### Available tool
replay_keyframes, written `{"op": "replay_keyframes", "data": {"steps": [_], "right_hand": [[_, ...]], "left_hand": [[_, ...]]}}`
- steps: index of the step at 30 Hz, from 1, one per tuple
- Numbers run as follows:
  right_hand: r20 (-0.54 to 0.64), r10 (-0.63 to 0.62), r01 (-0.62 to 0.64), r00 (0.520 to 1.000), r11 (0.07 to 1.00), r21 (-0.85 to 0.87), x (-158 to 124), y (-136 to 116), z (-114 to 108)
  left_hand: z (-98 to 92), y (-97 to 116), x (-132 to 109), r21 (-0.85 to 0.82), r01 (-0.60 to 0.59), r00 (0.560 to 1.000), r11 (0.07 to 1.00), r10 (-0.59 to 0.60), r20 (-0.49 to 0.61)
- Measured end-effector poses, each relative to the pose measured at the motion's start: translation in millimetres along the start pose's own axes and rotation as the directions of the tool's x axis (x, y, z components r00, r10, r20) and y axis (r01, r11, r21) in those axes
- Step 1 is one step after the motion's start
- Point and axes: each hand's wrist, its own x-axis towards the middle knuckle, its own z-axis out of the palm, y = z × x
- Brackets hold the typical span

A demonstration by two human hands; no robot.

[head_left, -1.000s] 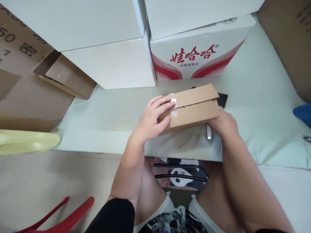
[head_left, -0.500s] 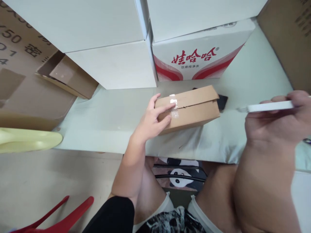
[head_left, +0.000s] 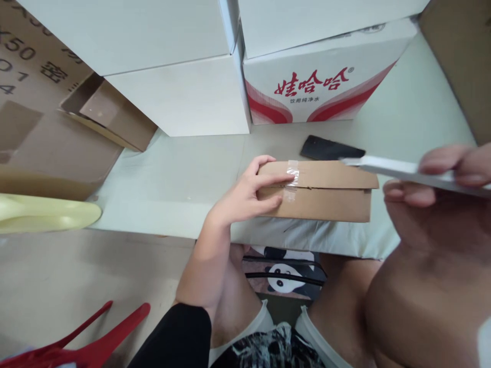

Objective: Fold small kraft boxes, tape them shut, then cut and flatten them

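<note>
My left hand grips the left end of a small brown cardboard box, its index finger lying on a strip of clear tape across the top seam. The box stands on the pale green cloth, its seam showing a narrow gap toward the right. In my right hand is a slim white utility knife, held between thumb and fingers. Its thin tip points left, in view above the box's right part; whether it touches the cardboard I cannot tell.
Behind the box lies a flat black object. White cartons and a red-and-white printed carton stand at the back. Large brown boxes flank the left. A yellow curved thing and red legs are at lower left.
My left hand has shifted the cardboard box to the right and turned it, uncovering more of the black object. My right hand has brought the utility knife left, over toward the box.
</note>
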Motion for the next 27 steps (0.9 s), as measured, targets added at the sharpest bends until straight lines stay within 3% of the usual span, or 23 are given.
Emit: {"op": "replay_keyframes", "data": {"steps": [2, 5, 11, 15, 20, 27], "right_hand": [[0.084, 0.075, -0.085, 0.994, 0.990, 0.115, -4, 2, 6], [0.196, 0.186, -0.197, 0.963, 0.979, 0.040, -9, 5, 14], [0.114, 0.127, -0.094, 0.985, 0.961, -0.259, -13, 21, 23], [0.045, 0.166, -0.154, 0.985, 0.970, -0.187, -14, 30, 27], [0.102, 0.250, -0.228, 0.963, 0.956, -0.187, -17, 33, 33], [0.093, 0.308, -0.280, 0.947, 0.931, -0.232, -16, 33, 33]], "left_hand": [[-0.2, 1, -1, -0.003, 0.016, 1.000, 1.000, -0.016, 0.002], [0.8, 1, -1, -0.013, 0.024, 1.000, 1.000, -0.025, -0.010], [3.6, -3, 0, -0.017, 0.007, 1.000, 1.000, -0.007, -0.023], [4.9, -4, 0, -0.025, 0.002, 1.000, 1.000, -0.002, -0.031], [6.0, -5, 0, -0.034, 0.001, 0.999, 0.999, -0.003, -0.045], [6.1, -4, 1, -0.028, 0.008, 0.999, 1.000, -0.009, -0.043]]}}
